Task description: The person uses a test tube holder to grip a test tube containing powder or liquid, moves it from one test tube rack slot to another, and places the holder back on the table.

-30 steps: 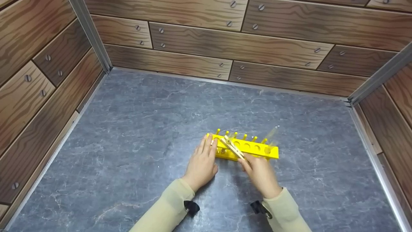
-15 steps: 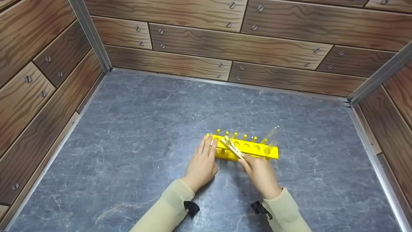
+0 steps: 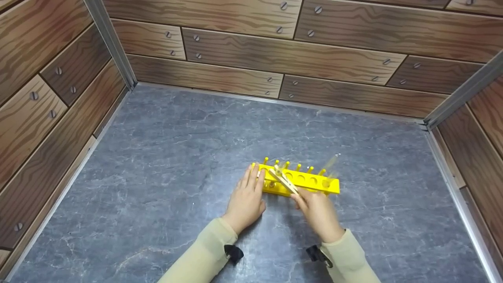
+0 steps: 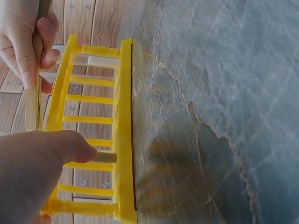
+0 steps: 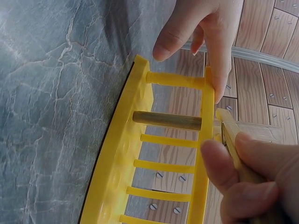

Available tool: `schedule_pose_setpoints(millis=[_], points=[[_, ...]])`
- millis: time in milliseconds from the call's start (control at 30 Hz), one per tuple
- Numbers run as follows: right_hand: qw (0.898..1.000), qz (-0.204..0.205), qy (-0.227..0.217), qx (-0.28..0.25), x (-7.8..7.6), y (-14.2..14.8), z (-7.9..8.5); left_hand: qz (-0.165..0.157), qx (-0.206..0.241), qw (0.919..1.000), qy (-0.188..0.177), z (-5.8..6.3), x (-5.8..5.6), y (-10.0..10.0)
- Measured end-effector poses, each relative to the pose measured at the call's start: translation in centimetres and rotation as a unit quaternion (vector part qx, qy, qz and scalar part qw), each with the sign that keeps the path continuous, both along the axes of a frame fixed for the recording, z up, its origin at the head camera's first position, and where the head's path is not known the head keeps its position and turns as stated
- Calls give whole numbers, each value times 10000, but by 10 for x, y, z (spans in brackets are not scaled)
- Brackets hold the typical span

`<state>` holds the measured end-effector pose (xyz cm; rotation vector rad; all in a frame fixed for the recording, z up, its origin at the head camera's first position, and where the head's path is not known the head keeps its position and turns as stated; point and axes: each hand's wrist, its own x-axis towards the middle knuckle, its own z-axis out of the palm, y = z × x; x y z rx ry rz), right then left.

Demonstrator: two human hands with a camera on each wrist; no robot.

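A yellow test tube rack (image 3: 333,186) stands upright on the table, with a row of pegs along its back. My left hand (image 3: 244,202) rests on the rack's left end, its fingers straight over the top. My right hand (image 3: 320,214) holds a wooden test tube clamp (image 3: 289,184) whose tips are at a tube near the left end. That tube (image 5: 168,120) stands in the rack with brownish contents, and its clear upper part rises past the clamp. Whether the tips grip it tightly I cannot tell. Another clear tube (image 3: 332,164) stands in the rack's right end.
The grey marbled tabletop (image 3: 177,157) surrounds the rack. Wood-patterned panels (image 3: 235,47) with metal edging wall in the left, back and right sides.
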<state>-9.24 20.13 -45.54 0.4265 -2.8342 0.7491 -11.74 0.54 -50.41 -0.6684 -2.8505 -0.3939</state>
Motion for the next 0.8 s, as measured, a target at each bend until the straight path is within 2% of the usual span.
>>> schedule_pose_setpoints(millis=[333,800], points=[[10000,-4,44,-20,0,0,1,-2,-25,10000,-9,1,0,1],[9998,-80,-191,-34,2,0,5,-7,20,9999,-139,2,0,0]])
